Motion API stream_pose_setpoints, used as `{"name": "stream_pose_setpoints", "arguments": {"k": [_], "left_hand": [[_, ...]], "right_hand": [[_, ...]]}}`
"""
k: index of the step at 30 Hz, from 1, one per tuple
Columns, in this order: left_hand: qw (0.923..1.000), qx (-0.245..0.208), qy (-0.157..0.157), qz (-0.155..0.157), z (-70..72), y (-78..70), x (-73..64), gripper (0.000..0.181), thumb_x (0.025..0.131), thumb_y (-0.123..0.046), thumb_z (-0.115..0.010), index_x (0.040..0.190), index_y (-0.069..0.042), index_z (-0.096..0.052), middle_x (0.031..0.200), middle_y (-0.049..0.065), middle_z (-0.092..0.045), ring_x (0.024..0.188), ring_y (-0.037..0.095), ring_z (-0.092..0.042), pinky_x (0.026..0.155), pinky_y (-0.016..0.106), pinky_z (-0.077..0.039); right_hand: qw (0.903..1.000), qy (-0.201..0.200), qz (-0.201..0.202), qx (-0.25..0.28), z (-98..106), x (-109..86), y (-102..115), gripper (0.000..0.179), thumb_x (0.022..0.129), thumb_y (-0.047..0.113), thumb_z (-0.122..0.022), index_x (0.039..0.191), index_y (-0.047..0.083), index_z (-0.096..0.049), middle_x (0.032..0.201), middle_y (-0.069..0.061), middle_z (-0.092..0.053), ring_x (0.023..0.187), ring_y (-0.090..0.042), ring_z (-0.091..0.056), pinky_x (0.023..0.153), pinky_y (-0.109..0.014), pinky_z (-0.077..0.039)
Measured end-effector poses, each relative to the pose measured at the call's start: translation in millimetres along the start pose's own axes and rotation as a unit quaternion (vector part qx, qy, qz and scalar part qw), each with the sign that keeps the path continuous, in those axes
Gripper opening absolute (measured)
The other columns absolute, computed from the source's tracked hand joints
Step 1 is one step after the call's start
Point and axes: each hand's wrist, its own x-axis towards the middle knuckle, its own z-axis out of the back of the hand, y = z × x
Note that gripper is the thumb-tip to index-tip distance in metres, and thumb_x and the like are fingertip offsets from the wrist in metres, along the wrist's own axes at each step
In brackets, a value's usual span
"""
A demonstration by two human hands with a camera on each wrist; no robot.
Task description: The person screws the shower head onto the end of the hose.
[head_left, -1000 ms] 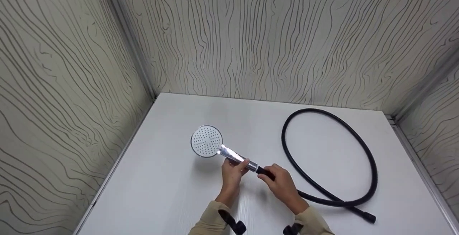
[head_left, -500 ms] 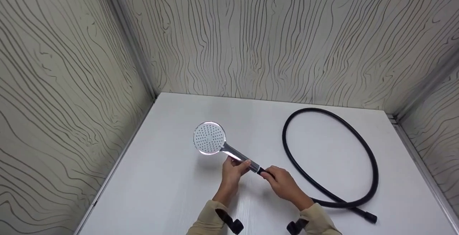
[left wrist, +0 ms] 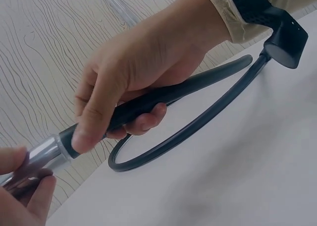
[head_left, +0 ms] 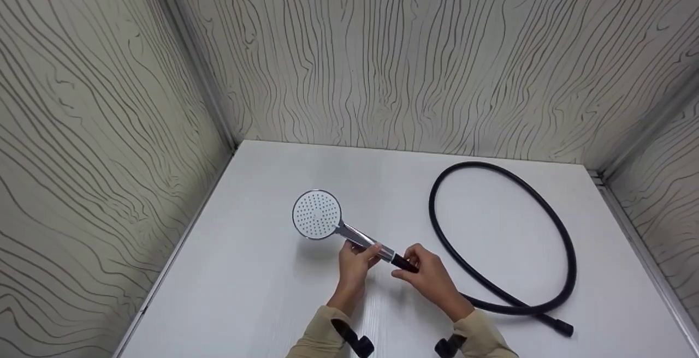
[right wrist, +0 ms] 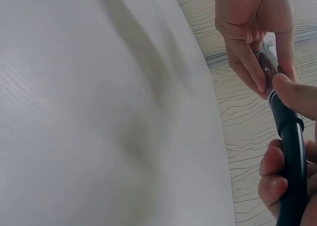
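Observation:
A handheld shower head with a round white dotted face and a chrome handle is held up above the white table, tilted toward the upper left. My left hand grips the lower part of that handle between thumb and fingers. Joined to the handle's end is the black end fitting of a shower hose. Around this fitting my right hand curls; the left wrist view shows its thumb lying along the fitting and its fingertips under the hose. The joint's inside is hidden.
The hose lies in a large loop on the right of the white table, its free end fitting near the front right. Wood-patterned panels stand behind and at both sides. Dark straps circle the wrists.
My right hand's thumb and fingers have shifted on the hose fitting, showing more of it now. The shower head has swayed slightly up and back down; my left hand keeps its hold.

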Motion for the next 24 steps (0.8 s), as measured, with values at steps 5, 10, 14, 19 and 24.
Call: {"name": "stream_pose_setpoints", "arguments": {"k": [5,10,14,19,24], "left_hand": [[1.0000,-0.001,0.000,0.002,-0.7,-1.2,0.4,0.036,0.088,-0.004,-0.067,0.118,0.006,-0.049,0.102,0.014,-0.063,0.091,0.016,-0.068,0.089,0.034,-0.058],[1.0000,0.000,0.007,-0.003,-0.8,-4.2,1.3,0.037,0.087,-0.005,-0.069,0.117,0.006,-0.050,0.102,0.014,-0.064,0.091,0.016,-0.069,0.088,0.033,-0.059],[0.9999,0.000,0.011,-0.009,-1.6,-6.3,0.8,0.040,0.087,-0.006,-0.070,0.118,0.007,-0.049,0.103,0.015,-0.065,0.091,0.017,-0.070,0.088,0.032,-0.059],[1.0000,-0.003,0.001,-0.006,-1.9,-3.9,-1.1,0.037,0.087,-0.005,-0.069,0.117,0.008,-0.049,0.102,0.015,-0.064,0.090,0.016,-0.069,0.087,0.033,-0.059],[0.9999,-0.007,-0.010,0.004,-2.4,-2.1,-1.6,0.037,0.087,-0.003,-0.068,0.116,0.007,-0.048,0.100,0.013,-0.063,0.088,0.015,-0.067,0.087,0.034,-0.059]], "right_hand": [[0.9962,-0.054,0.055,-0.040,-3.0,-1.5,1.3,0.027,0.074,0.013,-0.084,0.087,0.012,-0.061,0.076,0.005,-0.057,0.065,-0.001,-0.049,0.056,-0.018,-0.046],[0.9915,-0.073,0.093,-0.054,-2.7,-1.9,1.7,0.013,0.080,0.014,-0.079,0.088,0.010,-0.070,0.077,0.009,-0.054,0.065,0.001,-0.046,0.055,-0.017,-0.044],[0.9955,-0.030,0.076,-0.049,0.3,-0.6,1.5,0.010,0.090,0.017,-0.069,0.089,0.007,-0.070,0.079,0.007,-0.049,0.066,0.001,-0.043,0.055,-0.017,-0.042],[0.9983,0.030,0.034,-0.037,4.5,1.7,3.8,0.019,0.096,0.022,-0.061,0.087,0.007,-0.068,0.077,0.004,-0.047,0.065,-0.001,-0.042,0.055,-0.017,-0.039],[0.9994,0.024,0.014,-0.023,3.0,1.3,5.1,0.024,0.083,0.026,-0.077,0.091,0.008,-0.063,0.078,0.001,-0.052,0.066,-0.003,-0.045,0.057,-0.018,-0.042]]}}
